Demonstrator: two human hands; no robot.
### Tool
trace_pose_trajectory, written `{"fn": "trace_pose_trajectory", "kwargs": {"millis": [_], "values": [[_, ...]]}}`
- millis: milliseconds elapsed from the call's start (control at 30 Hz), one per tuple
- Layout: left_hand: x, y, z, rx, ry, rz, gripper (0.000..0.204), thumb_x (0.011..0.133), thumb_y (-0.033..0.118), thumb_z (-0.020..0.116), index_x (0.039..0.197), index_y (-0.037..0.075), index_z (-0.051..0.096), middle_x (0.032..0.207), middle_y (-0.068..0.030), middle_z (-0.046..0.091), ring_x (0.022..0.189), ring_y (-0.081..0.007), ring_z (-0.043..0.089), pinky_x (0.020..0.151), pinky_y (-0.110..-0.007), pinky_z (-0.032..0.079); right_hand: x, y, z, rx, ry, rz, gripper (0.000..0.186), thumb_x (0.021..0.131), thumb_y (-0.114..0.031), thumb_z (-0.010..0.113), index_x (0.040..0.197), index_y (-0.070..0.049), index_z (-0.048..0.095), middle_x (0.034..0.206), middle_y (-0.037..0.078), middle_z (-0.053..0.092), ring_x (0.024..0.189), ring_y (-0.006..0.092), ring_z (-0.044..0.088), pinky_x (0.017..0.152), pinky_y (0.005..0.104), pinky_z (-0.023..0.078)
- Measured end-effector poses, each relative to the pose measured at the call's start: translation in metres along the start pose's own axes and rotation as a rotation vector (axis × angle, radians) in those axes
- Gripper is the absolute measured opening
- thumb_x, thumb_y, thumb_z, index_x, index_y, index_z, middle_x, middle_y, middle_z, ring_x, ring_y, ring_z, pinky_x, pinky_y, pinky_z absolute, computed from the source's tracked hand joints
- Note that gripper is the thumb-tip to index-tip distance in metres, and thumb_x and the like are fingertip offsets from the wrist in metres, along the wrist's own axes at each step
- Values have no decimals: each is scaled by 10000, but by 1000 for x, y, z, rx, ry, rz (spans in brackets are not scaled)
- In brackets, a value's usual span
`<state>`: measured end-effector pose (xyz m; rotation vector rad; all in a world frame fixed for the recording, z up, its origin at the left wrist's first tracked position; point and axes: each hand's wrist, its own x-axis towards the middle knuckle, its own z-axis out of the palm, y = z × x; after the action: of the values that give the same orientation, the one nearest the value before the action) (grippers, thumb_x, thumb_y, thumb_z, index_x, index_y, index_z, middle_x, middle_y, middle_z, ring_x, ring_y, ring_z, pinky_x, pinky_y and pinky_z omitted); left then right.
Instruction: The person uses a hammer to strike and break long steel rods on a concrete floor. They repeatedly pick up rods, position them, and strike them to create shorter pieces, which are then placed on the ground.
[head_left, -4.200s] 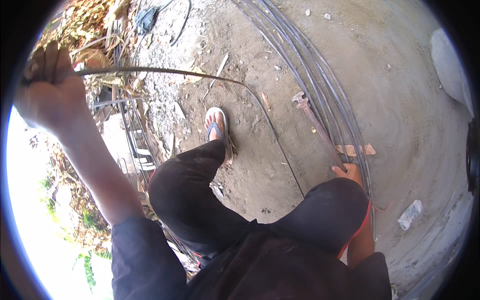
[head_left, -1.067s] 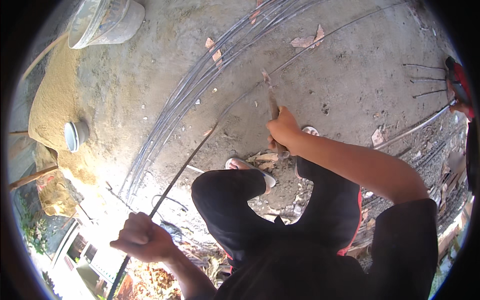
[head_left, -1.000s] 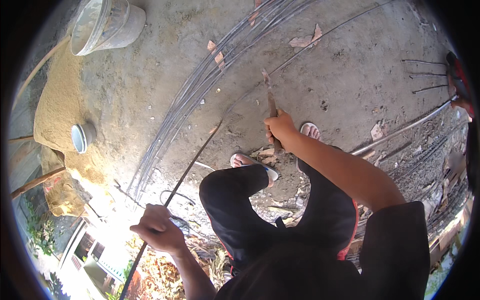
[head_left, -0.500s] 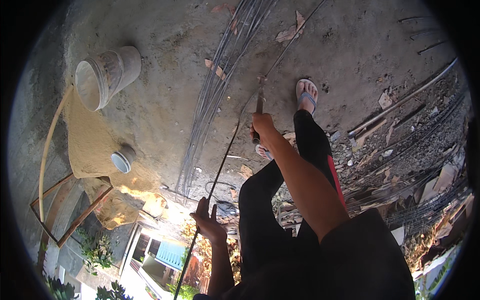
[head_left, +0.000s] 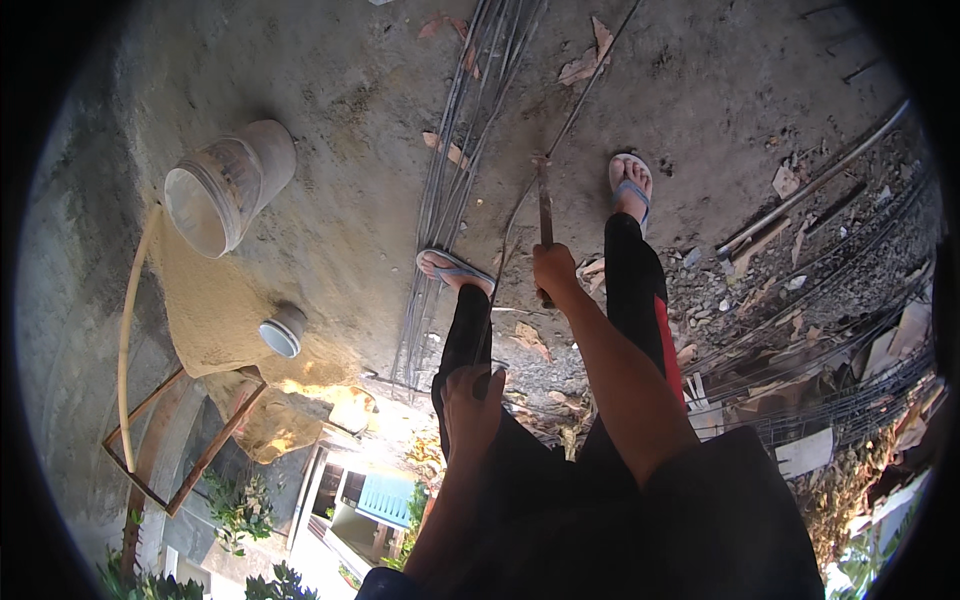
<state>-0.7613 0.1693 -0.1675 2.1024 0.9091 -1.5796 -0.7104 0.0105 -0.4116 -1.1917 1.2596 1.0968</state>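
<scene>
My right hand (head_left: 555,272) is closed round the handle of a rusty steel bending bar (head_left: 545,205). Its notched far end sits against a thin dark steel rod (head_left: 590,85). From that end the rod curves down toward my left hand (head_left: 472,408), in front of my left thigh. My left fingers are bent over the rod, with the thumb on its other side; the rod's near end is lost against my black trousers. A loose bundle of thin steel rods (head_left: 465,130) lies on the ground left of the bar, under my left sandal (head_left: 462,270).
A large dirty bucket (head_left: 240,185) lies tipped at the left beside a sand pile (head_left: 215,310) and a small bucket (head_left: 283,330). A wooden frame (head_left: 215,445) stands near them. To the right lie a metal pipe (head_left: 815,180), rubble and more steel rods (head_left: 850,400).
My left hand has swung right to my thigh, bringing the rod's near part with it. My left foot has stepped out to the left. The bending bar and my right hand have shifted slightly right.
</scene>
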Motion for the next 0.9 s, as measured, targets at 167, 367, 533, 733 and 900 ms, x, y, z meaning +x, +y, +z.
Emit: {"fn": "trace_pose_trajectory", "kwargs": {"millis": [167, 367, 533, 733, 900], "values": [[55, -83, -2, 527, 33, 152, 620, 946, 429, 653, 1400, 27, 521, 1310, -231, 599, 1204, -410, 578, 1005, -541, 475, 5, 7, -2, 6, 14, -4, 386, 965, -265, 542, 844, 92, 626, 630, 173, 630, 463, 305, 639, 414, 426, 518], [89, -115, 32, -624, -455, -220, 466, 1065, 428, 485, 1209, -5, 577, 551, 24, 459, 420, -95, 443, 407, -289, 351, 4, 3, 11, -12, 48, -13, 384, 983, -278, 548, 730, 10, 540, 567, 101, 544, 421, 240, 558, 377, 409, 452], [95, -116, 39, -994, -511, -385, 434, 1089, 427, 429, 1071, 27, 596, 549, 50, 322, 405, -80, 308, 381, -283, 221, -1, -7, 24, -68, 83, 2, 394, 993, -284, 553, 718, -4, 525, 551, 86, 525, 399, 226, 523, 359, 402, 423], [108, -109, 28, -914, -462, -489, 372, 1076, 384, 463, 1018, 40, 592, 555, 33, 365, 398, -102, 367, 365, -287, 263, 0, -18, 36, -108, 99, 4, 404, 1008, -309, 570, 800, 38, 578, 600, 127, 585, 421, 266, 575, 385, 435, 471], [116, -111, 7, -917, -494, -478, 333, 1072, 353, 481, 997, 50, 596, 563, 23, 404, 401, -104, 393, 361, -286, 291, -10, -15, 57, -239, 189, -32, 403, 1010, -317, 568, 920, 72, 622, 687, 190, 661, 512, 348, 669, 451, 470, 525]]}}
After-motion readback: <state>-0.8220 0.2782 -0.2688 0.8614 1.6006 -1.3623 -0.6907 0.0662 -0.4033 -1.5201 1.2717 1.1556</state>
